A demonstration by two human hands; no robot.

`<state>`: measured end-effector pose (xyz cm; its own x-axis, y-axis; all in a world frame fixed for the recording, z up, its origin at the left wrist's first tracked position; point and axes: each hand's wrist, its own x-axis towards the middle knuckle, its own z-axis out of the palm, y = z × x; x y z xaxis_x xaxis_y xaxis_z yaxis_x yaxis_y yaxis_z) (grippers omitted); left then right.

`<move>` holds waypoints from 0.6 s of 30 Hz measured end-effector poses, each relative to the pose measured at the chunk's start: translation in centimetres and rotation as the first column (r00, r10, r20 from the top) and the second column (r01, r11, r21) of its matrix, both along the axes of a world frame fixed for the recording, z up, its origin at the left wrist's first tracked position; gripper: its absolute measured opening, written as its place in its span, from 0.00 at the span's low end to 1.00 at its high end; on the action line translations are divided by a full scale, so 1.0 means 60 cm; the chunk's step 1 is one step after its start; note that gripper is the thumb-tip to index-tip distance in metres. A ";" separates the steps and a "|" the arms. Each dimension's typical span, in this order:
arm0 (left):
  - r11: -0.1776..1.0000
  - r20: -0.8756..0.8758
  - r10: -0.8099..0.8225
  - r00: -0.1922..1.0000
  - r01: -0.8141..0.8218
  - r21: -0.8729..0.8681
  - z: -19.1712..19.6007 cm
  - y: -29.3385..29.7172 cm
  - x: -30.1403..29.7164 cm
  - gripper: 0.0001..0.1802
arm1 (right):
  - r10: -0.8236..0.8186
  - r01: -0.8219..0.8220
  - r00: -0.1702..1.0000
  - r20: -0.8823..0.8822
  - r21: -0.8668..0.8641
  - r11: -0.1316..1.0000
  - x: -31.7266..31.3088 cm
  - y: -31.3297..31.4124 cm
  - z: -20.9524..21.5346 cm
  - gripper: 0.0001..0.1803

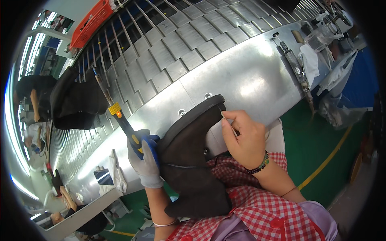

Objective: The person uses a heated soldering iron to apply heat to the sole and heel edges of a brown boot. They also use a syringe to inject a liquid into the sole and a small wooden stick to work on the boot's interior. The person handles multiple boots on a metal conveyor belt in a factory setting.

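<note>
A dark boot (pixel 189 146) lies tilted across my lap and the metal edge, its sole rim facing up and away. My left hand (pixel 145 162), in a grey and blue glove, is closed round the black handle of a soldering iron (pixel 125 125) with a yellow collar and a small lit orange lamp. That hand also presses against the boot's side; the iron's tip points away over the conveyor. My bare right hand (pixel 247 138) pinches a thin, pointed metal tool (pixel 228 123), its end at the sole edge near the toe.
A slatted metal conveyor (pixel 177 60) runs beyond the steel ledge (pixel 245 84). Another dark boot (pixel 78 102) rests on it at left, near a red basket (pixel 91 24). At right lie a slim metal hand tool (pixel 296 68) and clear plastic bags (pixel 335 110). Other people work at far left.
</note>
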<state>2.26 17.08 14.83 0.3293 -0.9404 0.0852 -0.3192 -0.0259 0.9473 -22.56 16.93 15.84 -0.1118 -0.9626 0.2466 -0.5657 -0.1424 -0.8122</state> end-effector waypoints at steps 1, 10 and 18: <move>1.000 0.002 -0.006 1.000 0.006 0.005 0.000 0.002 0.001 0.14 | 0.007 -0.007 1.000 -0.003 0.021 1.000 0.004 0.002 0.001 0.08; 1.000 0.031 -0.018 0.999 0.018 -0.020 -0.002 0.006 0.003 0.15 | -0.021 0.021 0.999 -0.032 0.006 1.000 0.026 0.009 0.006 0.09; 1.000 0.018 -0.013 1.000 0.013 0.008 -0.004 0.006 0.005 0.16 | 0.040 -0.039 0.999 0.007 -0.061 0.997 0.047 0.010 0.010 0.09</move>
